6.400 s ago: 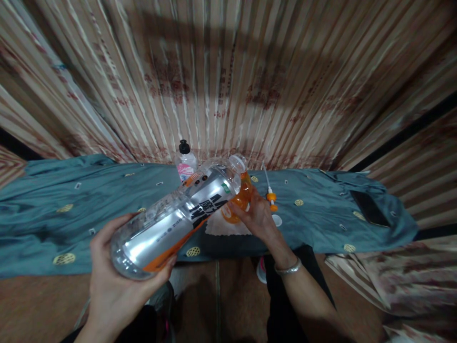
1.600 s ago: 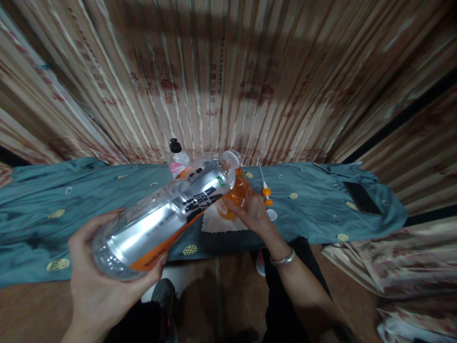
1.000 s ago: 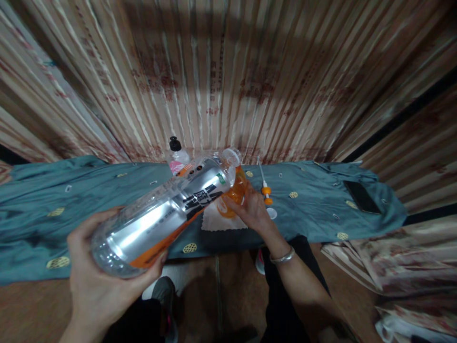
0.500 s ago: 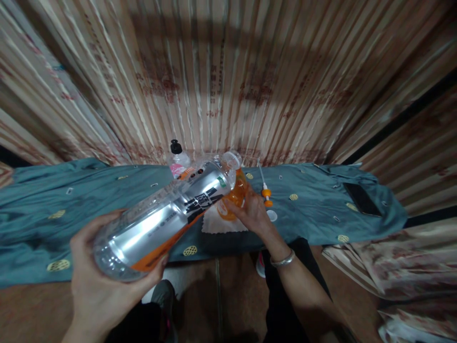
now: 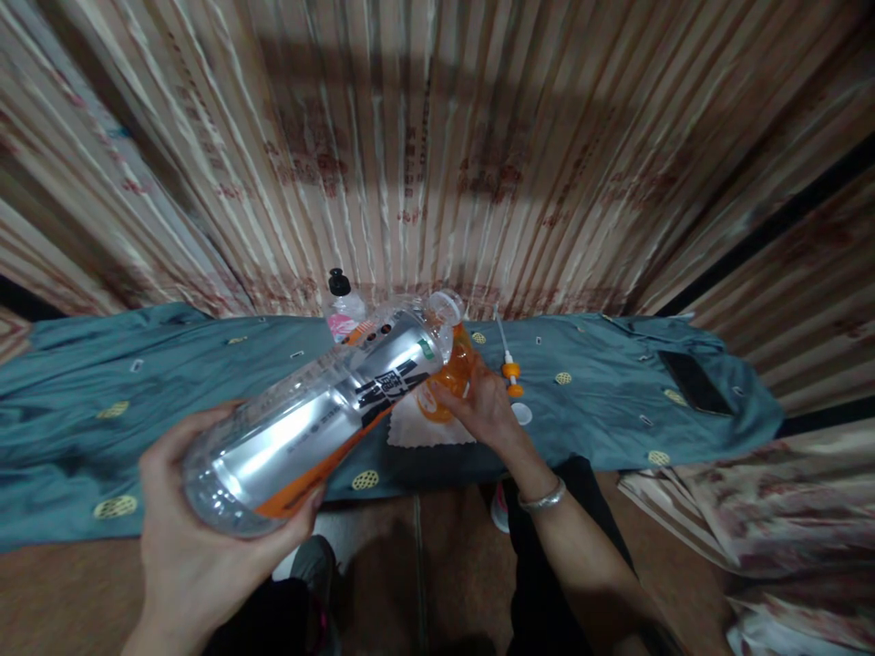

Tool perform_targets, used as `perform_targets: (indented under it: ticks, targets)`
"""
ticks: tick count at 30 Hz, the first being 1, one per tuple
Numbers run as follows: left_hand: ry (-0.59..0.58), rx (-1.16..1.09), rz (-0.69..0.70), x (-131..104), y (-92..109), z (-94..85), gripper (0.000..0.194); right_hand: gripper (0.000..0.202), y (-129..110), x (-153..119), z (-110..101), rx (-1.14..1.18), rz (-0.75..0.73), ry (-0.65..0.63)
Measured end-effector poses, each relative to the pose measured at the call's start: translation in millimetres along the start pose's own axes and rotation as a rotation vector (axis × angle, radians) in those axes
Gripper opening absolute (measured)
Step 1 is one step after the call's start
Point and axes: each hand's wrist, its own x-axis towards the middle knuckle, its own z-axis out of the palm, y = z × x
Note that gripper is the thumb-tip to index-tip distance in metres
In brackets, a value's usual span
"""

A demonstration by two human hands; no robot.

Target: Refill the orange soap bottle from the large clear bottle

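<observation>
A large clear bottle (image 5: 314, 428) lies aslant above the counter (image 5: 594, 410), its base seated in the left hand (image 5: 205, 533) and its neck directed up and to the right. The fingers (image 5: 198, 421) are spread widely around the base, gripping it, with the thumb pressed along the near side. The bottle's body is transparent and carries a shiny silver label with an orange band and black lettering; droplets or dimples show near the base.

Farther on, an orange bottle (image 5: 452, 372) sits within the right hand (image 5: 493, 408), just below the large bottle's neck. The thumb lies across its near side; the other fingers are largely hidden, so their spacing cannot be told. Its plastic is translucent orange, and its top is partly obscured. A whitish ring appears where the two necks meet; which bottle bears it cannot be determined.

Beneath the orange bottle is a white cloth (image 5: 424, 433) with a scalloped edge. To the right are a small white disc (image 5: 521, 415), an orange-and-white pump (image 5: 511, 372) with a long tube and, well apart, a black phone (image 5: 695, 383). A black-topped bottle (image 5: 344, 310) stands behind the large one, before a striped curtain (image 5: 383, 155).
</observation>
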Motion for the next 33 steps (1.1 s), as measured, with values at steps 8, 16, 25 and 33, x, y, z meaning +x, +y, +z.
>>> perform_targets:
  ticks: [8, 16, 25, 33]
  targets:
    - [-0.008, -0.013, -0.026, -1.2, 0.3, -1.2, 0.098, 0.055, 1.5, -0.7, 2.0, 0.043, -0.003, 0.013]
    - [-0.014, -0.012, -0.009, 1.9, 1.7, -0.5, 0.095, 0.051, -1.0, -1.3, 0.9, 0.066, -0.008, 0.008]
    - [0.006, -0.022, -0.026, 2.2, 9.3, -1.1, 0.089, 0.052, 0.9, -1.1, 3.0, 0.060, 0.002, 0.025]
    - [-0.032, -0.043, -0.141, 2.2, 13.3, -3.1, 0.081, 0.057, 3.1, -1.2, 3.6, 0.045, -0.003, 0.041]
